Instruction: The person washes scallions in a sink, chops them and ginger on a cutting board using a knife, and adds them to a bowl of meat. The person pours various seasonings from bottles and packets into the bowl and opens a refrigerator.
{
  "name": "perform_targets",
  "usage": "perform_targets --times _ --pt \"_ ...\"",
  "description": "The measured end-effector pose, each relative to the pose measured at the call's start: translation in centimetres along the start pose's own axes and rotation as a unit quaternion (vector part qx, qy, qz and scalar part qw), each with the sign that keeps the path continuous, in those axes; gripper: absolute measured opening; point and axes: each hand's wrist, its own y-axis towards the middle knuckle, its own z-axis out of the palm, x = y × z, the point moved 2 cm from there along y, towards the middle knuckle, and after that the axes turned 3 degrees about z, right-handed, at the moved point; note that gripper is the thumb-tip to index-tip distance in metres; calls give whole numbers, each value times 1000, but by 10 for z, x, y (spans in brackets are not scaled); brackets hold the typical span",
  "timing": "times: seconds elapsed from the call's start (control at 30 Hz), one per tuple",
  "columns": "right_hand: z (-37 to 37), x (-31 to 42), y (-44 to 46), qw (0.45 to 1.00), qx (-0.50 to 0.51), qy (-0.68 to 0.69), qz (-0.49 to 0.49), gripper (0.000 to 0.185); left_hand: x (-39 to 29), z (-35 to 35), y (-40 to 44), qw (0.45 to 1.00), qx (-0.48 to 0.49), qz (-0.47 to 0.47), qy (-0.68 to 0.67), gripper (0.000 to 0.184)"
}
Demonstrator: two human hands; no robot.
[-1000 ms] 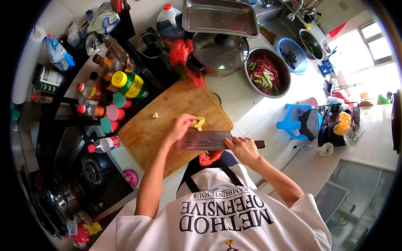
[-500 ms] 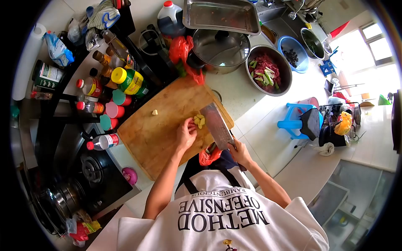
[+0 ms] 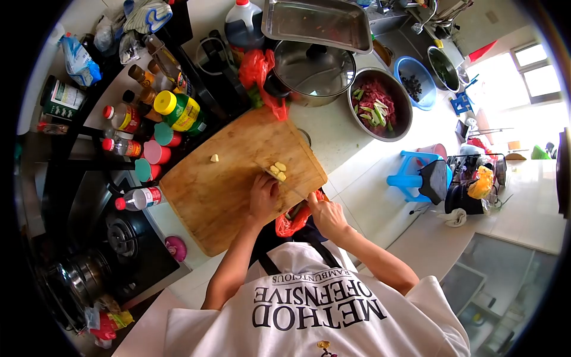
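My right hand point(image 3: 327, 215) is closed round the handle of a cleaver point(image 3: 292, 188), whose broad blade now shows nearly edge-on over the wooden cutting board point(image 3: 220, 202). Beside the blade lie several pale yellow pieces point(image 3: 278, 171); whether they are garlic or ginger I cannot tell. My left hand point(image 3: 263, 195) rests on the board with its fingers bent together, fingertips close against the blade and the pieces. What is under those fingertips is hidden. Farther left on the board sits one small pale piece point(image 3: 215, 158).
A steel bowl of meat strips point(image 3: 380, 104), a lidded pot point(image 3: 314, 68) and a metal tray point(image 3: 315, 24) stand behind the board. Bottles and jars point(image 3: 178, 113) crowd the left, near the stove point(image 3: 122, 238). A red bag point(image 3: 291, 223) hangs at the board's near edge.
The cleaver has turned from showing its flat side to nearly edge-on and moved left among the pieces. My right hand has moved left with it; the left hand stays beside the pieces.
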Motion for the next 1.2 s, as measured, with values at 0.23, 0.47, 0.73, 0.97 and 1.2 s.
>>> perform_targets --times 0.23,0.47,0.73,0.97,1.2 --pt "12 -11 8 999 -10 29 -36 17 -8 -7 4 1000 3 -1 -2 14" --pt "17 -12 17 1000 -3 30 8 17 -5 -6 5 1000 -16 -3 -8 13" --pt "9 -16 14 998 4 34 50 11 -4 -1 -2 999 -26 -26 -4 14" --pt "-10 -5 1 999 1 43 28 12 -4 -13 -12 999 -40 -26 -19 10" --pt "26 -4 -2 1000 -2 23 12 15 3 -9 -23 999 -24 -29 0 14"
